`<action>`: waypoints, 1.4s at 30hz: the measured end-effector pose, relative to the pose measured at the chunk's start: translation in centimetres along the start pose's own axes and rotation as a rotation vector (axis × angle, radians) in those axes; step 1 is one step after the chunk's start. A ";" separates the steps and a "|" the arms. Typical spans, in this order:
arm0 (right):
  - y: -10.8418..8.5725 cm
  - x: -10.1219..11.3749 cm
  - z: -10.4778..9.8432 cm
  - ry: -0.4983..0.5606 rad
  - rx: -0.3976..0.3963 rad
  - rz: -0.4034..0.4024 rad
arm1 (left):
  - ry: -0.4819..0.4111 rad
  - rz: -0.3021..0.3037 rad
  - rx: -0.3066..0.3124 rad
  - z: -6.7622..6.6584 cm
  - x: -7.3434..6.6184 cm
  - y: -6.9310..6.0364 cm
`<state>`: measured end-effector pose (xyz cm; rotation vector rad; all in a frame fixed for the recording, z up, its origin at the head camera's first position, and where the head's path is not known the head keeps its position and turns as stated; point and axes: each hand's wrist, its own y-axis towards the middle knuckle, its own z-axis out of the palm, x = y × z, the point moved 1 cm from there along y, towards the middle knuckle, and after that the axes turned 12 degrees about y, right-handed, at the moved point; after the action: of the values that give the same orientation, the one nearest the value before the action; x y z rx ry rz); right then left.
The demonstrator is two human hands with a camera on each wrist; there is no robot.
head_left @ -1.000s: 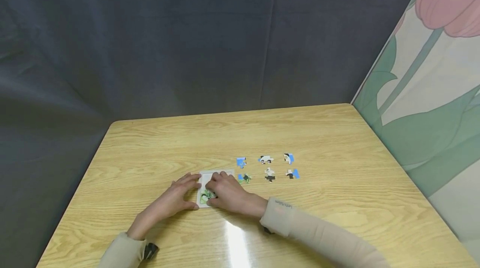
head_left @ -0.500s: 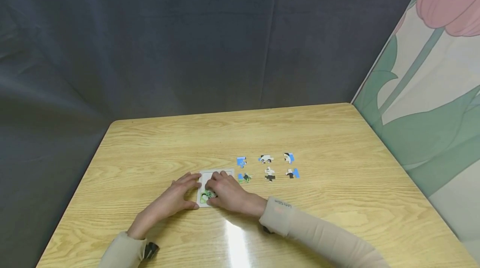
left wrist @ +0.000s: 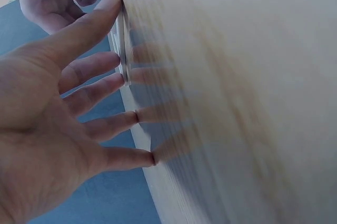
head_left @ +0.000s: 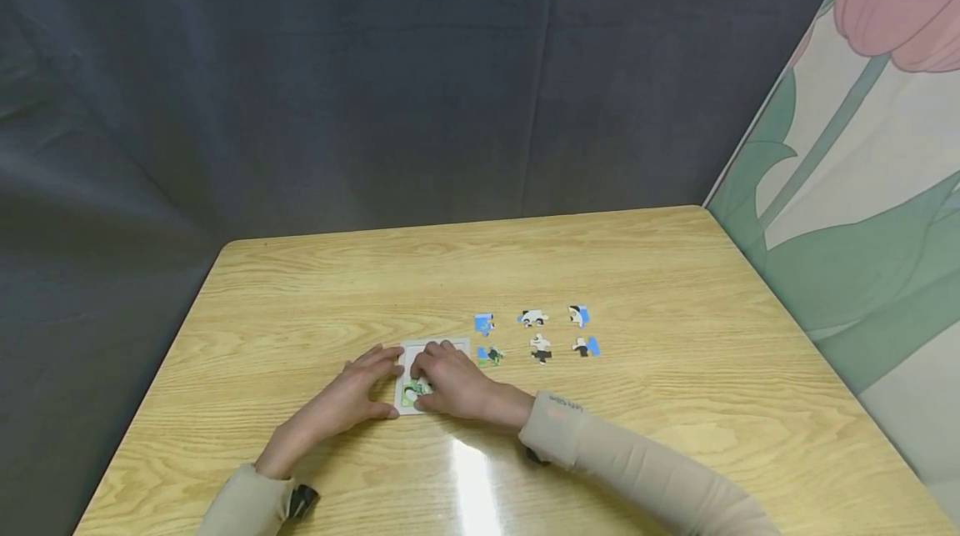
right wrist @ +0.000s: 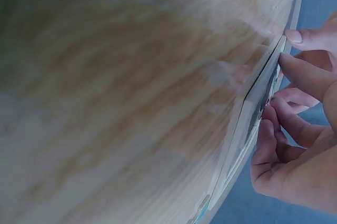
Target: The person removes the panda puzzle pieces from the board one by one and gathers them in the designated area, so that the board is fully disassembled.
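A small pale puzzle tray [head_left: 399, 394] lies on the table, with a green-and-white picture section [head_left: 411, 391] in its near left corner. At its left side rests my left hand [head_left: 358, 390], fingers spread and fairly straight, thumb and fingertips touching the edge; the left wrist view shows this hand [left wrist: 63, 108] too. My right hand [head_left: 453, 386] is over the tray's right part, thumb and curled fingers pinching a puzzle piece low in it. That piece is mostly hidden. In the right wrist view the right hand [right wrist: 305, 145] has its fingers bent at the tray [right wrist: 237, 124].
Several loose puzzle pieces lie in two rows right of the tray, including a blue one [head_left: 483, 323], a panda face [head_left: 533, 318] and a black-and-white one [head_left: 540, 348]. The wooden table [head_left: 637, 269] meets a dark curtain behind and a flowered cloth at right.
My right fingers have shifted very slightly over the near part of the tray. My left hand and the loose pieces have stayed where they were.
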<state>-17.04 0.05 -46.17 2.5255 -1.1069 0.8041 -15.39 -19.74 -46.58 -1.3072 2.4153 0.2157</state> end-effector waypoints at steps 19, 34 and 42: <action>-0.3 0.8 0.1 0.065 -0.033 -0.027 | 0.008 0.005 -0.012 0.0 0.0 -0.1; -0.4 0.7 -0.1 0.012 -0.016 -0.083 | 0.001 0.007 -0.014 0.0 0.1 0.0; -0.4 0.8 -0.3 0.016 0.007 -0.088 | 0.000 0.001 -0.007 0.0 0.0 0.0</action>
<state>-16.42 0.00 -45.48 2.5493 -0.9822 0.8044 -15.43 -19.71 -46.57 -1.3089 2.4178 0.2248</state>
